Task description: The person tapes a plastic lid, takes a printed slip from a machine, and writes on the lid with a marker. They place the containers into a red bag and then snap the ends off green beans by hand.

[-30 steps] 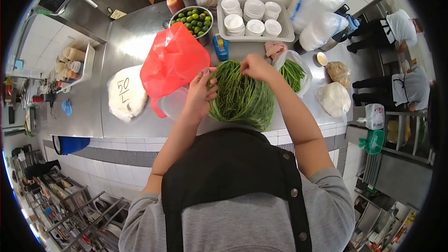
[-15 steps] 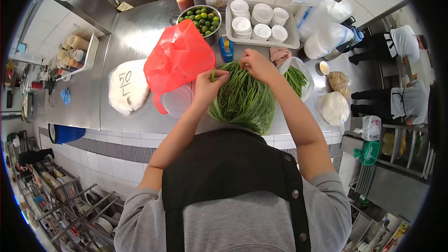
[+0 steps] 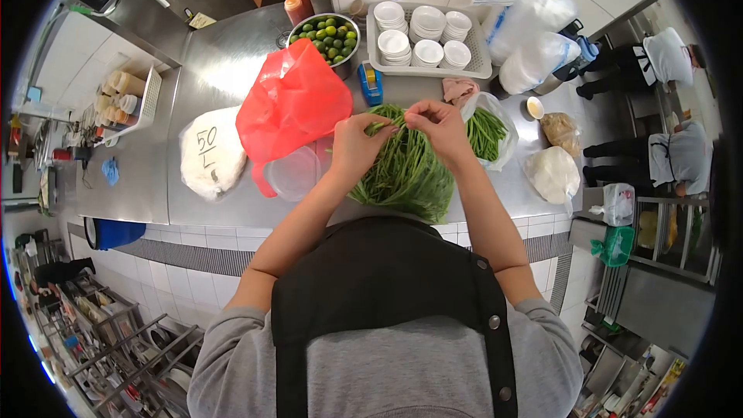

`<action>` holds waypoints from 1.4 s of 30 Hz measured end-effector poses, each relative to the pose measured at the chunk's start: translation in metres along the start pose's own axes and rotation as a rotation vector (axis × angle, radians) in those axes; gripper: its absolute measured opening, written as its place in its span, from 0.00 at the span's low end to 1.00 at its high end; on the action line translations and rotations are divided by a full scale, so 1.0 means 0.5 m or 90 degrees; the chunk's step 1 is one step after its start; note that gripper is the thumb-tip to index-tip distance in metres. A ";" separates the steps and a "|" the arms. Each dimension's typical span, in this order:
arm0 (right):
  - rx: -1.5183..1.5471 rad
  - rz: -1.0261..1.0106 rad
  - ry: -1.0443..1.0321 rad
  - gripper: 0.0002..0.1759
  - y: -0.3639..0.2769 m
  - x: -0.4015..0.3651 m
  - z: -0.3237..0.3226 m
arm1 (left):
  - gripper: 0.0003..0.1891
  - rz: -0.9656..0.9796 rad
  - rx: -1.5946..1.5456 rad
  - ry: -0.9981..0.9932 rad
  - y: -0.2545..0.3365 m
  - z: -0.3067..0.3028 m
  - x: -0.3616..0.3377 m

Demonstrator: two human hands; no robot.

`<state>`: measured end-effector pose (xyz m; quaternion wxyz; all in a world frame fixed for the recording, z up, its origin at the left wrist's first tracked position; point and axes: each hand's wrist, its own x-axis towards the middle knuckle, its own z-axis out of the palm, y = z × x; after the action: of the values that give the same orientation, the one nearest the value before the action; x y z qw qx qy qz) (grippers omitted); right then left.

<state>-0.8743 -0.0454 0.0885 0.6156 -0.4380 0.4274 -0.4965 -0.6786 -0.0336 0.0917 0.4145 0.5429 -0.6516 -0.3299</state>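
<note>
A large clear bag of long green beans (image 3: 410, 174) lies on the steel counter in front of the apron. Above its left part is my left hand (image 3: 360, 143), its fingers pinched on a green bean whose end shows near the fingertips. My right hand (image 3: 441, 128) is just to the right, thumb and index finger pressed together over the top of the pile; what lies between them is too small to make out. The fingertips of both hands are close to each other. A second bag of green beans (image 3: 486, 133) stands right of my right hand. The red plastic bag (image 3: 290, 104) lies left of my left hand.
Behind are a bowl of limes (image 3: 329, 37), a blue tape dispenser (image 3: 371, 83) and a tray (image 3: 433, 71) of white cups. A clear round container (image 3: 292, 174) and a white bag marked 50 (image 3: 213, 153) sit left. Two people (image 3: 673, 155) stand far right.
My left hand has moved right, toward my right hand, and my right hand has come slightly lower. The fingertips are now closer together. The camera view has shifted slightly.
</note>
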 end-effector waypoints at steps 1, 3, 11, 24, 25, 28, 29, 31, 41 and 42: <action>0.029 0.025 0.006 0.04 0.015 -0.004 0.001 | 0.12 0.036 0.012 0.029 -0.005 -0.003 -0.003; 0.088 0.074 0.020 0.04 0.035 -0.012 0.000 | 0.12 0.058 0.026 0.057 -0.009 -0.014 -0.006; -0.345 0.071 -0.121 0.09 0.081 -0.026 -0.037 | 0.11 -0.037 -0.063 0.035 -0.035 -0.022 -0.018; -0.381 -0.048 -0.062 0.08 -0.015 -0.071 0.116 | 0.09 -0.337 -0.625 0.134 -0.007 -0.035 -0.012; -0.374 -0.098 -0.047 0.08 0.001 -0.068 0.115 | 0.09 -0.336 -0.626 0.142 -0.011 -0.035 -0.014; -0.341 -0.173 -0.039 0.07 0.006 -0.066 0.115 | 0.08 -0.352 -0.656 0.104 -0.040 -0.037 -0.021; -0.329 -0.186 -0.041 0.07 0.003 -0.067 0.115 | 0.08 -0.361 -0.671 0.081 -0.051 -0.038 -0.022; -0.210 -0.211 -0.118 0.06 -0.003 -0.077 0.118 | 0.08 -0.427 -0.715 0.049 -0.045 -0.039 -0.030; -0.664 0.040 -0.333 0.14 -0.014 -0.030 -0.015 | 0.08 -0.701 -0.870 -0.290 -0.086 -0.064 -0.191; -0.686 0.093 -0.322 0.12 -0.025 -0.011 -0.027 | 0.08 -0.676 -0.843 -0.302 -0.084 -0.066 -0.194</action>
<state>-0.8912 -0.0433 0.0975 0.4222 -0.7624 0.4882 -0.0469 -0.6243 0.0542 0.0517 0.2896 0.3394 -0.0566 -0.8932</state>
